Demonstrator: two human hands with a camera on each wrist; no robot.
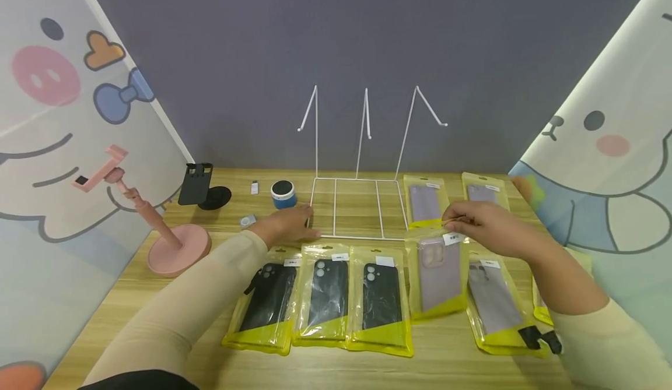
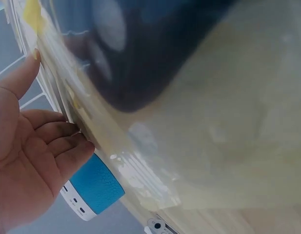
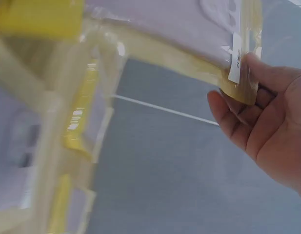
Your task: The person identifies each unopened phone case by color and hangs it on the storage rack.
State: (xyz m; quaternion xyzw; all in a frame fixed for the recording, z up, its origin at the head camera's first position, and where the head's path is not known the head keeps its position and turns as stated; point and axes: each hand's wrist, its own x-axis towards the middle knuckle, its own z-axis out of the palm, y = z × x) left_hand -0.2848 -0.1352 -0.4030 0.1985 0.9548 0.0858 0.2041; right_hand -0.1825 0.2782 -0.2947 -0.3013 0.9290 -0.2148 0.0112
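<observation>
Lilac case packet, pinched at its top edge by the right hand, may slip and snag the wire rack at 11 o'clock; left hand rests spread on the rack's base.

My right hand pinches a glossy, crinkled clear-plastic pouch with yellow edging over a smooth matt lilac case, while my left hand rests on the pale wood-grain bench beside a thin white-coated wire rack and a blue leathery-textured speaker.
</observation>
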